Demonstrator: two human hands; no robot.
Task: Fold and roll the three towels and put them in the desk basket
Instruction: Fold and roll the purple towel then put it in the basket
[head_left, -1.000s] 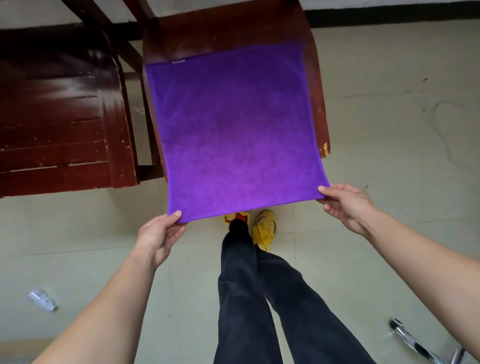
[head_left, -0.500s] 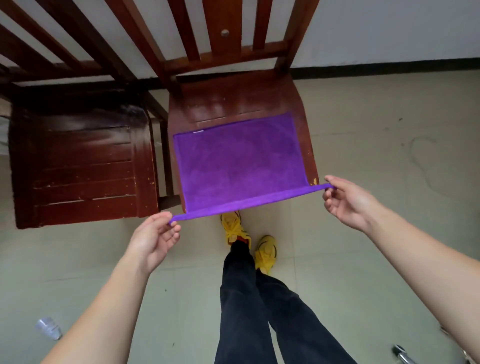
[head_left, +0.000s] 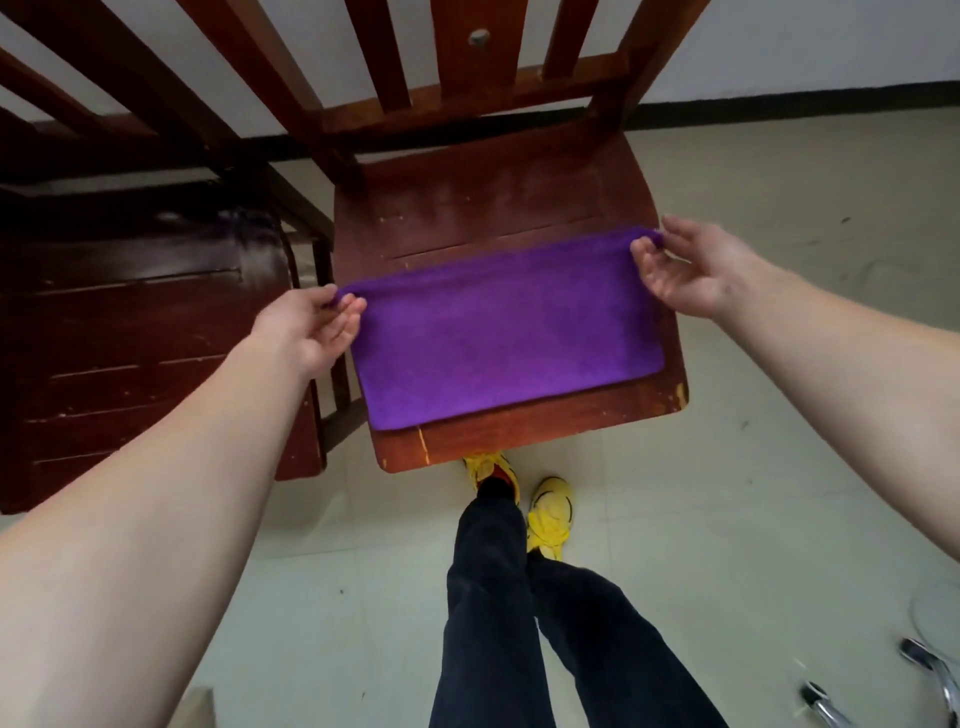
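We're laying the purple towel (head_left: 509, 332), folded in half, on the chair seat (head_left: 493, 208), near its front edge. L hand (head_left: 306, 327) & R hand (head_left: 696, 270) are each pinching a far corner, fingers (head_left: 353, 306) curled on the cloth. We're aiming to square both layers' edges & keep them taut before releasing. There's no basket in view.

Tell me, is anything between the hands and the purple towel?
Nothing visible. The left hand and right hand pinch the far corners of the towel, which lies on the chair seat. No basket is in view.
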